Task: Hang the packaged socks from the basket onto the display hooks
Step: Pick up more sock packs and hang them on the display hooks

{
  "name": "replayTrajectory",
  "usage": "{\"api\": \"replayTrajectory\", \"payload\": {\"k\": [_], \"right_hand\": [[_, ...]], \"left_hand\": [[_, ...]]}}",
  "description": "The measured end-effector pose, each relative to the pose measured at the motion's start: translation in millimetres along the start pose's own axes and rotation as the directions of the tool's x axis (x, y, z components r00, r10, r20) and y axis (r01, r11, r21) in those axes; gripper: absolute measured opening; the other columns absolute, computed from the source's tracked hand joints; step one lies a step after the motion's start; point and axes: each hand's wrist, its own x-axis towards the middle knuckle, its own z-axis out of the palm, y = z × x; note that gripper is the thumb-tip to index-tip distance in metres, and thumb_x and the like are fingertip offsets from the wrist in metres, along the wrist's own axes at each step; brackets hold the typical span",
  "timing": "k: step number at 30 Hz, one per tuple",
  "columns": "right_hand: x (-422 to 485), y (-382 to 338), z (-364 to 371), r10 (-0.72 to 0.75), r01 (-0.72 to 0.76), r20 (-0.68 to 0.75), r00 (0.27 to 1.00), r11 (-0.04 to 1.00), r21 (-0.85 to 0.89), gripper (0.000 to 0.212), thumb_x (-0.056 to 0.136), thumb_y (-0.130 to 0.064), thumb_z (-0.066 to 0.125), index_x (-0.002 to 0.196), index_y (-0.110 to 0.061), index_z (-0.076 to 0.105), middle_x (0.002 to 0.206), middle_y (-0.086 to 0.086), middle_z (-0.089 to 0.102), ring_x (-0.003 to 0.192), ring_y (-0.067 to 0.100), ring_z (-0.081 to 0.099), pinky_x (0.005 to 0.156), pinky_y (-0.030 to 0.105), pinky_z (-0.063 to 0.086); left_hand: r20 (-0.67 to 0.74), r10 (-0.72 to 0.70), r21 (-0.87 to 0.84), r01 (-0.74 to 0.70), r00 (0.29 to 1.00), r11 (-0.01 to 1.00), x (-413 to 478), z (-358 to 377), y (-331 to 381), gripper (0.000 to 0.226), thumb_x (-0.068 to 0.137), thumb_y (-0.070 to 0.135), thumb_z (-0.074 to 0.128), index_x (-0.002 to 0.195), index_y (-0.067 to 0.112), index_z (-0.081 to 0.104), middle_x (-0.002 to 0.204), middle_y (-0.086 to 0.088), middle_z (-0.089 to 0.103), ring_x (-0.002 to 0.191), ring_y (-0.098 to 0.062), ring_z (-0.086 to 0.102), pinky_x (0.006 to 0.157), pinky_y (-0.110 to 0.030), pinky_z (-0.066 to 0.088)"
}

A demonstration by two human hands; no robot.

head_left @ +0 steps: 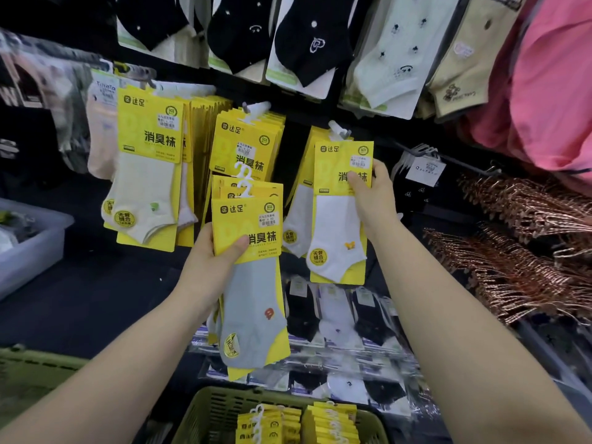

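Nearest to me, the green basket (205,408) sat at the bottom edge of my view, with more yellow sock packs (298,424) standing on end along its right side. Above it my left hand (211,251) gripped a small stack of packs (253,283), thumb across the front card, a grey sock showing on the foremost one and the white hanger tabs sticking up at the top. Further out, my right hand (368,190) pinched the right edge of a white-sock pack (339,219), thumb on the card's front, its top just under the right display hook (338,129); I could not tell whether it was fully seated. The middle hook (253,108) and the cream-sock packs (147,174) hung to the left, with black socks (304,36) on the row above.
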Motion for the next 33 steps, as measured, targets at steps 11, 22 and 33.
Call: {"api": "replayTrajectory", "payload": {"k": [11, 22, 33], "right_hand": [[-43.4, 6.0, 15.7, -0.054, 0.038, -0.08, 0.995, 0.981, -0.191, 0.038, 0.087, -0.035, 0.065, 0.115, -0.017, 0.048, 0.114, 0.003, 0.049, 0.101, 0.018, 0.052, 0.082, 0.026, 0.047], [-71.9, -0.2, 10.2, 0.135, -0.193, 0.245, 0.96, 0.954, 0.228, 0.027, 0.085, -0.009, 0.069, 0.108, -0.012, 0.055, 0.099, 0.007, 0.071, 0.081, 0.016, 0.071, 0.07, 0.031, 0.059], [-3.6, -23.8, -2.5, 0.031, -0.036, 0.041, 0.999, 0.993, 0.116, 0.012, 0.096, -0.014, 0.053, 0.106, -0.017, 0.046, 0.094, -0.005, 0.059, 0.08, 0.007, 0.061, 0.065, 0.02, 0.053]], "left_hand": [[0.033, -0.016, 0.012, 0.015, 0.999, 1.0, -2.1, 11.9, -0.3, 0.023, 0.086, 0.03, 0.066, 0.105, 0.034, 0.054, 0.105, 0.01, 0.069, 0.086, 0.0, 0.068, 0.064, -0.016, 0.051], [0.134, 0.023, -0.01, -0.022, 0.991, 1.0, -5.7, 20.9, 2.7, 0.035, 0.088, 0.029, 0.061, 0.122, 0.028, 0.05, 0.115, 0.014, 0.067, 0.108, 0.0, 0.06, 0.088, -0.021, 0.045], [-0.058, 0.124, 0.178, -0.112, 0.991, 0.978, -0.5, 7.1, -1.9, 0.025, 0.096, 0.019, 0.054, 0.118, 0.029, 0.047, 0.117, 0.006, 0.06, 0.109, -0.014, 0.055, 0.086, -0.027, 0.04]]}}
